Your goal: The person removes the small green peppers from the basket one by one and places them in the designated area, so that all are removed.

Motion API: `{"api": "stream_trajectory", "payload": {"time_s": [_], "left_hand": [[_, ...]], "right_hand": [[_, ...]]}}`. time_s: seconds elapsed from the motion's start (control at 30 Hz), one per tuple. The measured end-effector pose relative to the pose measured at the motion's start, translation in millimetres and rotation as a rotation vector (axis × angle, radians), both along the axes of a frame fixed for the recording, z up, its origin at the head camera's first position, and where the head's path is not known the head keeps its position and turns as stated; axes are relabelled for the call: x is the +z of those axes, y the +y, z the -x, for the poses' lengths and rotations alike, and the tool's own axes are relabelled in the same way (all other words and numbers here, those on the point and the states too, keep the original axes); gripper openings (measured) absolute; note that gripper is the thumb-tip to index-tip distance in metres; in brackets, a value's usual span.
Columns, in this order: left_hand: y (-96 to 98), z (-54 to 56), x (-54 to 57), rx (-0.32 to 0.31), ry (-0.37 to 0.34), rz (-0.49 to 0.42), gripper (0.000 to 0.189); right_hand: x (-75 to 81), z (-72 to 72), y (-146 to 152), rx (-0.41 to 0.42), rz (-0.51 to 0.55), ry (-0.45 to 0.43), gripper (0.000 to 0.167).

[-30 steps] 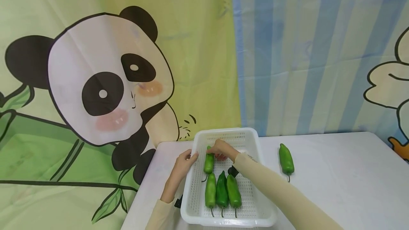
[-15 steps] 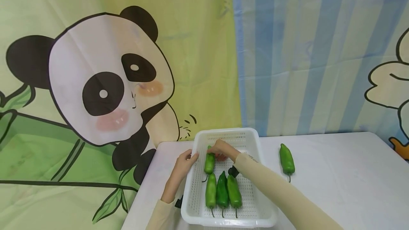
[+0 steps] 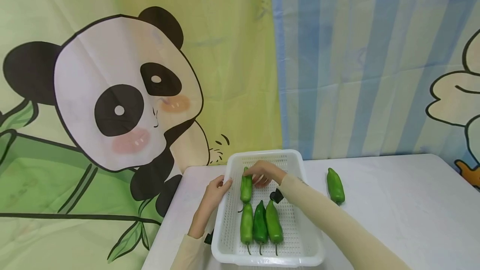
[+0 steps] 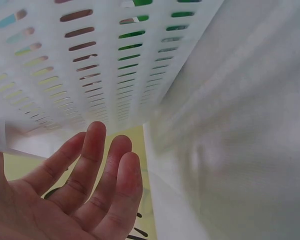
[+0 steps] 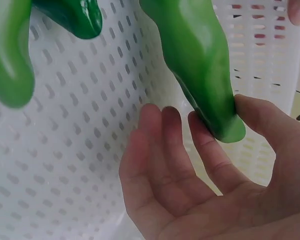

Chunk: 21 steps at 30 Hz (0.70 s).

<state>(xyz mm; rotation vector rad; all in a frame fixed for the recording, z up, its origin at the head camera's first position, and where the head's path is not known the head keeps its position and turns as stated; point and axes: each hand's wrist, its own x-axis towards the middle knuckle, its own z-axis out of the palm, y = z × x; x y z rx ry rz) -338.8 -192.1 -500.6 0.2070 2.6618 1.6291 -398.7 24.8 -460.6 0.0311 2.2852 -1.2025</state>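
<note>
In the head view my right hand (image 3: 265,173) reaches into a white perforated plastic basket (image 3: 268,260). Its thumb and index finger pinch the tip of a green pepper (image 3: 246,191) near the left wall; in the right wrist view that pepper (image 5: 202,50) slants above the basket floor, the other fingers loosely bent below it. Three more green peppers lie side by side in the near half: a left one (image 3: 246,224), a darker middle one (image 3: 260,226) and a right one (image 3: 274,225). My left hand (image 3: 214,195) holds the basket's left rim, thumb over it, fingers (image 4: 92,145) outside the wall.
One more green pepper (image 3: 335,186) lies on the white-covered table (image 3: 397,203), right of the basket and beside my right sleeve (image 3: 330,220). Behind the table hang a panda-print cloth (image 3: 240,66) and a blue striped cloth (image 3: 356,61).
My right hand's wrist has shifted slightly right and the pinched pepper a little away from me. The sleeve now covers the table pepper's stem. My left hand stays on the rim.
</note>
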Motion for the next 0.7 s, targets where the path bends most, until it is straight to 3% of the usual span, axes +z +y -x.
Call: {"api": "stream_trajectory", "payload": {"time_s": [0.37, 0.7], "left_hand": [[-1.1, 1.4, -1.8, 0.003, 0.013, 0.004, 0.042], [-0.6, 1.1, -1.2, 0.003, 0.011, 0.034, 0.041]], "right_hand": [[11.7, 7.5, 14, 0.057, 0.006, -0.038, 0.054], [37.4, 0.6, 31, 0.119, 0.058, -0.041, 0.063]]}}
